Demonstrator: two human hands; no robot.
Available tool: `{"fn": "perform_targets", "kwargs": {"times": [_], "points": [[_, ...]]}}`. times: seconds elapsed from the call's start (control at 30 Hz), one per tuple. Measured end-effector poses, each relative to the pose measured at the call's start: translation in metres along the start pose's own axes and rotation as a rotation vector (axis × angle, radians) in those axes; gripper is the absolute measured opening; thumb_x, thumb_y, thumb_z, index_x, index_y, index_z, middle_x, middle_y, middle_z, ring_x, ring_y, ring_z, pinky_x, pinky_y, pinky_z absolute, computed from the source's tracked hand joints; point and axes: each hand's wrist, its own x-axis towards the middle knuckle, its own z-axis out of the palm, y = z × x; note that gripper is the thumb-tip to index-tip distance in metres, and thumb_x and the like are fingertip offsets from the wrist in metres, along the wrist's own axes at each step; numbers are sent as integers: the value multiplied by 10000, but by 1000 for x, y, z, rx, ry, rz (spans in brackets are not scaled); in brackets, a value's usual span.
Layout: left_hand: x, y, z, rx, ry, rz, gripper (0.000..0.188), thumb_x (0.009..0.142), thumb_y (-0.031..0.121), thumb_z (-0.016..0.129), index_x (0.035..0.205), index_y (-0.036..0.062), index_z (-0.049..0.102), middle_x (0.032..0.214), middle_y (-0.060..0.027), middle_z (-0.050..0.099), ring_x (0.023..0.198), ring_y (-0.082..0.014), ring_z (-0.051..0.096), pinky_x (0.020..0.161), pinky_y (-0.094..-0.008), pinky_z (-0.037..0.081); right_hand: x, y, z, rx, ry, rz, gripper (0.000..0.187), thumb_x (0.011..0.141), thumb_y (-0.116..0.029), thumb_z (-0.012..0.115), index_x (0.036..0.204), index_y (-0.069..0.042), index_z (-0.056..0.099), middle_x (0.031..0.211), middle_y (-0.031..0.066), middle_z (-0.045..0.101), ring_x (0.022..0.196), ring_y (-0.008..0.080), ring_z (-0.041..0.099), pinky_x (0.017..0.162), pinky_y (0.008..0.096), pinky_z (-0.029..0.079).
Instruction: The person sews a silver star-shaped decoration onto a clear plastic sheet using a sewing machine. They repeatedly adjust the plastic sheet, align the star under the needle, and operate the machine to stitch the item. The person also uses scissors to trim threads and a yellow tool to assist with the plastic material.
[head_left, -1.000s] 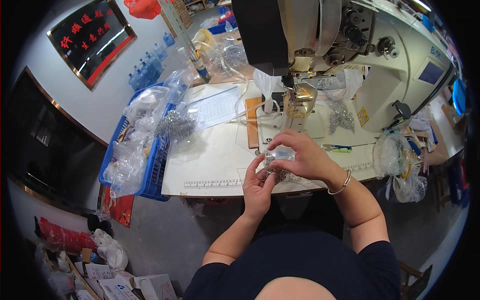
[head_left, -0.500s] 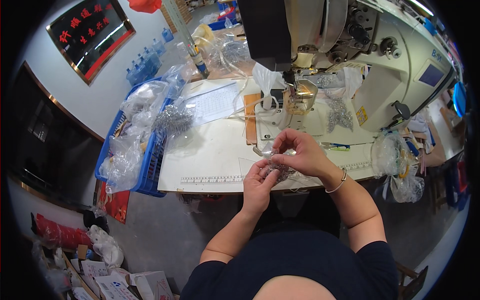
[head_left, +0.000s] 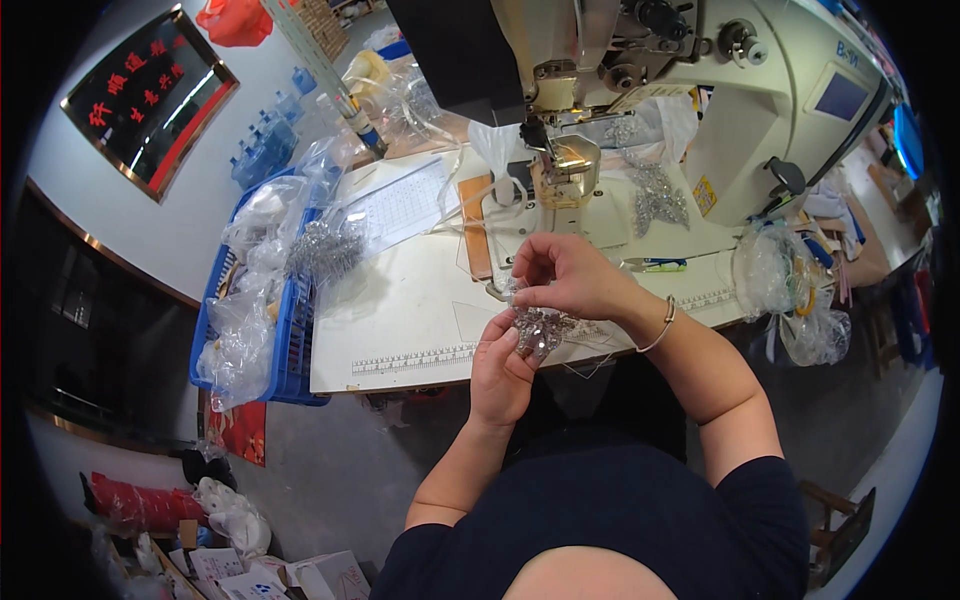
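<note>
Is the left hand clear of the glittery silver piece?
No, the left hand has its thumb against the silver piece.

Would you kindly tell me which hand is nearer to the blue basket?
Left. The left hand is right of the blue basket, holding a sparkly silver piece; the right hand is farther right, and higher in the picture.

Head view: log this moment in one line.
left hand: holds beadwork | right hand: at beadwork's far edge | sewing machine: beyond hands
</note>
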Motion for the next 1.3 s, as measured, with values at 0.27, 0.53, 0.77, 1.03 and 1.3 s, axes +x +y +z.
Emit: {"fn": "perform_targets", "kwargs": {"times": [0.27, 0.53, 0.77, 1.03, 1.3], "points": [[0, -2, 0, 48, 22, 13, 317, 886, 54, 480, 1191, -18, 431, 1129, -145, 545, 1018, -217, 582, 890, -361, 502, 1, 0, 0, -39, -8, -7, 217, 713, -33, 720, 846, -33, 548, 764, -2, 576, 708, 66, 537, 644, 214, 443], [0, -12, 1, 143, 138, 153, 281, 863, -38, 532, 1134, -2, 467, 1048, -118, 578, 960, -196, 599, 869, -370, 521, -6, -3, 5, -3, 86, -102, 224, 703, -70, 724, 849, -29, 560, 739, 7, 580, 692, 73, 546, 661, 228, 467], [6, -14, -9, 249, 130, 235, 255, 848, -59, 553, 1095, -28, 497, 1033, -139, 582, 926, -199, 613, 837, -348, 539, -17, -14, 11, -212, 151, -44, 310, 730, -55, 722, 1008, 6, 597, 907, 34, 626, 806, 100, 595, 732, 245, 486], [1, -7, -3, 203, 91, 165, 253, 867, -21, 539, 1116, -29, 496, 1048, -139, 578, 964, -209, 604, 855, -353, 526, -17, -3, 8, -134, 32, 34, 236, 731, -133, 740, 889, 9, 638, 759, 40, 644, 712, 91, 588, 657, 246, 485], [0, 0, -9, -53, 25, 41, 356, 972, 209, 353, 1160, -64, 483, 1115, -170, 569, 1019, -261, 587, 912, -421, 479, -19, -9, 3, -89, -22, 53, 152, 763, -54, 695, 897, -10, 640, 791, 21, 649, 731, 78, 585, 681, 238, 484]]}}
